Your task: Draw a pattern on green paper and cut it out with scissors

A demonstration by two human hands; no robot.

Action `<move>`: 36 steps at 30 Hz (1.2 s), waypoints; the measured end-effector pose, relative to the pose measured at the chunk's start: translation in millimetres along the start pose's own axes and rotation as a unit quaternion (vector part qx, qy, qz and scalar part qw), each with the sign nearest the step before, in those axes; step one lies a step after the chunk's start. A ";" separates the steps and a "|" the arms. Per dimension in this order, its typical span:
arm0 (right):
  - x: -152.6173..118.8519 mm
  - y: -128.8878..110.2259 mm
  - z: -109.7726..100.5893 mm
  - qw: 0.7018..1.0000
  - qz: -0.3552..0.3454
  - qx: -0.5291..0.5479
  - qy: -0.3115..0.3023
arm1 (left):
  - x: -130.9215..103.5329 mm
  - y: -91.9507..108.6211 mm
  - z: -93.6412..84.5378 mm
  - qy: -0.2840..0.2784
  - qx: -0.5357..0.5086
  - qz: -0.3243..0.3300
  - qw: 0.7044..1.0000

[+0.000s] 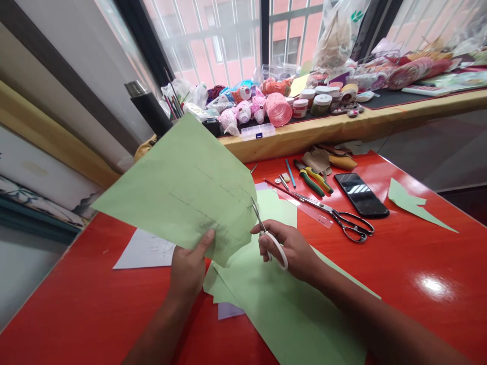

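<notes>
A large green sheet (pixel 182 177) with faint pencil lines is raised above the table, its right edge cut in a curve. My left hand (pixel 192 263) grips its lower edge, thumb on top and fingers hidden behind. My right hand (pixel 287 248) holds small white-handled scissors (pixel 279 249), with their blades at the sheet's right edge. Beneath both hands more green paper (pixel 297 304) lies on the red table (pixel 129 309). A white sheet (pixel 146 251) with drawn lines rests to the left, partly under the raised sheet.
Large black-handled scissors (pixel 352 223), a phone (pixel 361 195), pliers (pixel 314 178) and a red pencil (pixel 283 190) lie behind and right of my right hand. A green scrap (pixel 414 203) is farther right. Jars (pixel 321 104) and craft items crowd the windowsill (pixel 243 147).
</notes>
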State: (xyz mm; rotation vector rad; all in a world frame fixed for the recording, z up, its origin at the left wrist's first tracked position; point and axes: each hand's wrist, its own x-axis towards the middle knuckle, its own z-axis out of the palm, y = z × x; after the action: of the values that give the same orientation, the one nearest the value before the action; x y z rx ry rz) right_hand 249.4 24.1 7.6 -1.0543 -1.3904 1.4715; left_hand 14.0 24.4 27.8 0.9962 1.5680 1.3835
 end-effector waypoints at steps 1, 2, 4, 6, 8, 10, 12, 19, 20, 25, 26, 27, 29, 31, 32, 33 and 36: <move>-0.2 -0.2 0.1 1.000 -0.001 0.001 0.000 | 0.6 0.2 0.9 -0.005 -0.016 0.000 1.000; -0.3 -0.5 0.1 1.000 -0.003 0.002 0.001 | 1.0 0.0 1.7 -0.013 -0.030 -0.002 0.999; -0.5 -1.0 0.1 1.000 -0.008 0.001 0.003 | 1.3 -1.6 2.5 -0.037 -0.054 -0.014 0.998; -0.6 -1.2 -0.1 1.000 -0.012 -0.001 0.006 | 1.0 -4.4 2.7 -0.061 -0.085 -0.030 0.994; -0.5 -1.0 -0.3 1.000 -0.013 0.000 0.010 | 0.4 -6.8 2.9 -0.079 -0.116 -0.041 0.989; -0.5 -0.9 -0.4 1.000 -0.013 0.002 0.012 | -0.3 -7.2 3.3 -0.082 -0.133 -0.045 0.987; -0.7 -1.1 -0.2 1.000 -0.011 0.006 0.013 | -1.0 -5.7 4.1 -0.075 -0.132 -0.048 0.987; -2.0 -2.9 1.2 0.999 -0.006 0.023 0.025 | -0.6 -5.3 4.6 -0.069 -0.119 -0.053 0.989; -2.0 -3.1 1.3 0.999 -0.006 0.025 0.028 | -0.3 -7.0 4.1 -0.070 -0.119 -0.052 0.989; -1.7 -4.7 1.5 0.999 -0.004 0.034 0.034 | 0.1 -13.6 2.6 -0.081 -0.106 -0.037 0.990; -1.6 -5.0 1.7 0.999 -0.004 0.035 0.036 | 0.0 -14.0 2.6 -0.079 -0.100 -0.034 0.991; -1.4 -5.2 1.8 0.999 -0.004 0.037 0.038 | -0.1 -14.1 2.7 -0.078 -0.098 -0.034 0.992; -1.1 -5.1 2.3 0.998 -0.006 0.041 0.041 | -0.2 -14.0 3.0 -0.080 -0.102 -0.037 0.991; -1.0 -4.8 2.5 0.998 -0.006 0.043 0.042 | -0.1 -14.3 3.0 -0.085 -0.111 -0.038 0.989; -1.0 -4.5 2.5 0.998 -0.006 0.043 0.043 | 0.0 -14.6 3.0 -0.087 -0.116 -0.038 0.989; -1.1 -4.3 2.4 0.998 -0.006 0.042 0.043 | 0.1 -14.9 2.9 -0.088 -0.120 -0.036 0.988; -1.3 -3.4 1.7 0.998 -0.011 0.039 0.041 | -0.1 -15.1 2.7 -0.089 -0.120 -0.031 0.988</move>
State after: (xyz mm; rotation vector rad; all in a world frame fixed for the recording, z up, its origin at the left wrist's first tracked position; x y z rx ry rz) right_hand 248.3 22.5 11.1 -1.0353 -1.2733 1.4402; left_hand 15.8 24.0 12.6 0.8907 1.2580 1.3640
